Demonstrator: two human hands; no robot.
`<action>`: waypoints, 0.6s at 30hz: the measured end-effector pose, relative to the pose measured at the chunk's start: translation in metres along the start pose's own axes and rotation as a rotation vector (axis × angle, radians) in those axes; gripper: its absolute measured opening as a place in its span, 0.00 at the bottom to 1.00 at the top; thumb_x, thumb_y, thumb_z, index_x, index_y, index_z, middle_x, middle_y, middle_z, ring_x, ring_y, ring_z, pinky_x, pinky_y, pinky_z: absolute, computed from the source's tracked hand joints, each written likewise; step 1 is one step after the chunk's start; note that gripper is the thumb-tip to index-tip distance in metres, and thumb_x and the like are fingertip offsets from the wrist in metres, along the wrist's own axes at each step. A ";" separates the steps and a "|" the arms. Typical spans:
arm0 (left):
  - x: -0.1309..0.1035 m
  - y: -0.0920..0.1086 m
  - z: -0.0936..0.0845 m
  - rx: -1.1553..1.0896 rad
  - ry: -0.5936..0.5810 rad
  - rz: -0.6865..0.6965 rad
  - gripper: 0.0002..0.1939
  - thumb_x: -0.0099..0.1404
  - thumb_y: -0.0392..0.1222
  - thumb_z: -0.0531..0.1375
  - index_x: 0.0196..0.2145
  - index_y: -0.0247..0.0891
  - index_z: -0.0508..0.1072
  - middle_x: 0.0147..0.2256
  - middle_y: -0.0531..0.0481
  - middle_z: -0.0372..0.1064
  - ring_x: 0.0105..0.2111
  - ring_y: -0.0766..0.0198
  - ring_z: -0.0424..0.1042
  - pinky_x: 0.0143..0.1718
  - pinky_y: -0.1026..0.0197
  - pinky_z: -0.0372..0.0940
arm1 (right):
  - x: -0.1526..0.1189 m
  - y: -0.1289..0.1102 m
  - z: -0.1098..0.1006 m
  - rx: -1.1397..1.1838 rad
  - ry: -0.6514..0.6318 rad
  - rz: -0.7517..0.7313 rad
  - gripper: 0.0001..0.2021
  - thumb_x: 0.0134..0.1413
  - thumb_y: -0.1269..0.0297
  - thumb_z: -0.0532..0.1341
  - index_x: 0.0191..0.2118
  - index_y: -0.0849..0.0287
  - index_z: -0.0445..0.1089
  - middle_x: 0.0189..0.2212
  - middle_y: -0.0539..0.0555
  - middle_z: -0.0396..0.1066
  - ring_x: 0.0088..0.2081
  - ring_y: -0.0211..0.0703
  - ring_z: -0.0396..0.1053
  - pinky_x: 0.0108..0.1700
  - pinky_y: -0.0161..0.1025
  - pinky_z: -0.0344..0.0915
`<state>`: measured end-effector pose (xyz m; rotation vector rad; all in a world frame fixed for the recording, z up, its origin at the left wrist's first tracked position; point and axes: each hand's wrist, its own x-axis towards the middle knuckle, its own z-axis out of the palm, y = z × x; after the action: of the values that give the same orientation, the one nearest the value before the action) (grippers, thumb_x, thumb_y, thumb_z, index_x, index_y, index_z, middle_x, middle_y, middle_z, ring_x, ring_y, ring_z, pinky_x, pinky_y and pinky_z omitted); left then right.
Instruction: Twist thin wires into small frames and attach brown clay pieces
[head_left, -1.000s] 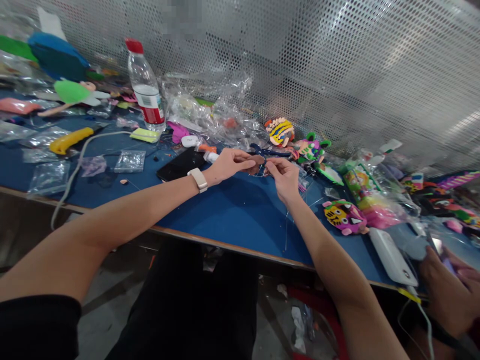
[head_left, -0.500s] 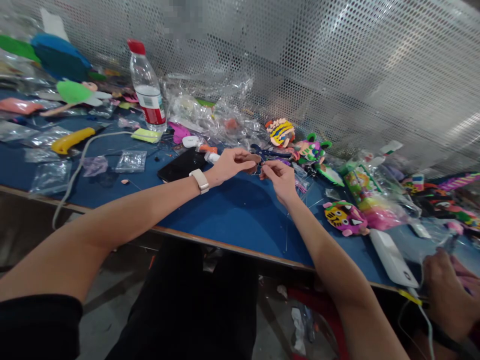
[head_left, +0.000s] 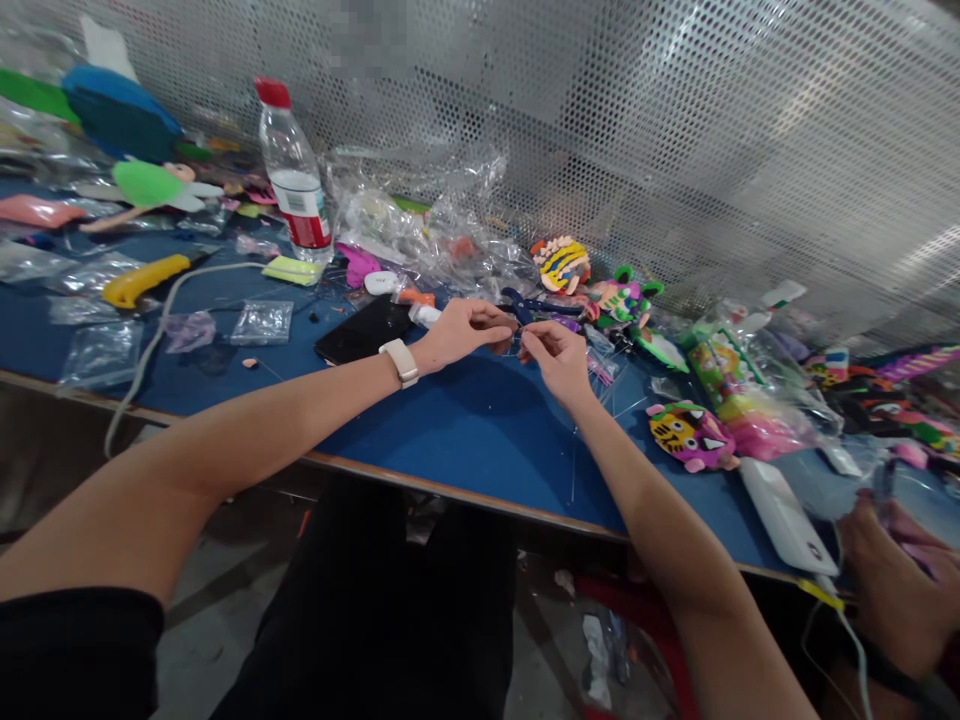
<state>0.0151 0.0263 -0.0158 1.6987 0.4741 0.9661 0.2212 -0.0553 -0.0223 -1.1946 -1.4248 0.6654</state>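
Above the blue tabletop [head_left: 457,430], my left hand [head_left: 463,335] has thumb and fingers pinched together, a pale watch band on its wrist. My right hand [head_left: 559,358] faces it from the right, also pinched, with the fingertips almost meeting the left ones. Between them is something tiny and thin, perhaps a strand, too small to name. Just behind the fingers lie dark blue-handled pliers [head_left: 529,304]. A black phone [head_left: 366,330] rests under and left of my left wrist, with a small white tube [head_left: 425,316] near it.
A water bottle [head_left: 298,190] stands at the back left, near a yellow-handled tool [head_left: 146,281] and a white cable [head_left: 166,320]. Colourful foam faces [head_left: 690,437] and plastic bags lie right. A white power bank [head_left: 786,515] sits by the edge, beside another person's hand [head_left: 892,570].
My right fingertips have shifted slightly left and closed in on the left ones. My left fingers have moved a little. The other person's hand at the right has shifted slightly.
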 end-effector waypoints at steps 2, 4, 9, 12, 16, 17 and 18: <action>0.000 0.000 0.000 0.021 0.004 0.013 0.12 0.67 0.47 0.74 0.41 0.36 0.84 0.32 0.44 0.83 0.33 0.60 0.81 0.41 0.53 0.78 | 0.000 0.000 0.001 0.003 0.001 -0.003 0.24 0.56 0.34 0.75 0.39 0.52 0.78 0.29 0.50 0.77 0.29 0.45 0.76 0.35 0.46 0.79; 0.000 0.001 -0.001 0.036 -0.004 0.022 0.11 0.68 0.46 0.74 0.42 0.36 0.84 0.33 0.43 0.83 0.33 0.59 0.81 0.42 0.53 0.78 | 0.000 0.001 0.001 0.035 -0.002 0.009 0.24 0.55 0.36 0.75 0.38 0.52 0.77 0.29 0.50 0.77 0.32 0.46 0.77 0.36 0.45 0.79; -0.001 0.002 -0.001 0.027 -0.032 0.045 0.11 0.68 0.46 0.73 0.42 0.36 0.84 0.33 0.43 0.82 0.33 0.59 0.81 0.41 0.52 0.78 | 0.001 0.003 0.001 0.104 -0.045 0.114 0.24 0.52 0.36 0.76 0.38 0.52 0.77 0.34 0.51 0.78 0.38 0.48 0.78 0.40 0.45 0.81; -0.001 0.000 -0.001 0.028 -0.042 0.033 0.12 0.68 0.48 0.73 0.43 0.36 0.84 0.32 0.44 0.82 0.33 0.59 0.80 0.40 0.53 0.78 | 0.002 0.004 0.001 0.138 -0.069 0.164 0.26 0.50 0.34 0.76 0.38 0.52 0.77 0.34 0.52 0.77 0.39 0.49 0.78 0.40 0.46 0.81; 0.001 -0.005 -0.002 0.050 -0.055 0.010 0.13 0.66 0.50 0.74 0.40 0.37 0.84 0.32 0.43 0.82 0.34 0.58 0.80 0.39 0.53 0.77 | 0.002 0.005 0.001 0.136 -0.075 0.163 0.28 0.50 0.32 0.76 0.38 0.52 0.75 0.33 0.51 0.77 0.37 0.47 0.77 0.39 0.45 0.80; 0.001 -0.006 -0.002 0.055 -0.059 0.009 0.13 0.66 0.50 0.74 0.38 0.37 0.84 0.32 0.43 0.82 0.34 0.58 0.80 0.38 0.53 0.77 | 0.002 0.006 0.001 0.130 -0.072 0.158 0.28 0.50 0.31 0.76 0.38 0.52 0.75 0.32 0.51 0.76 0.36 0.46 0.77 0.39 0.45 0.80; 0.001 -0.006 -0.002 0.056 -0.063 0.010 0.14 0.66 0.51 0.74 0.37 0.37 0.83 0.31 0.43 0.82 0.33 0.58 0.80 0.38 0.53 0.77 | 0.001 0.006 0.001 0.125 -0.068 0.155 0.28 0.50 0.31 0.76 0.38 0.52 0.75 0.32 0.51 0.76 0.35 0.46 0.76 0.38 0.44 0.79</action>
<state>0.0147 0.0305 -0.0208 1.7778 0.4557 0.9109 0.2217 -0.0517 -0.0271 -1.2015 -1.3346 0.8971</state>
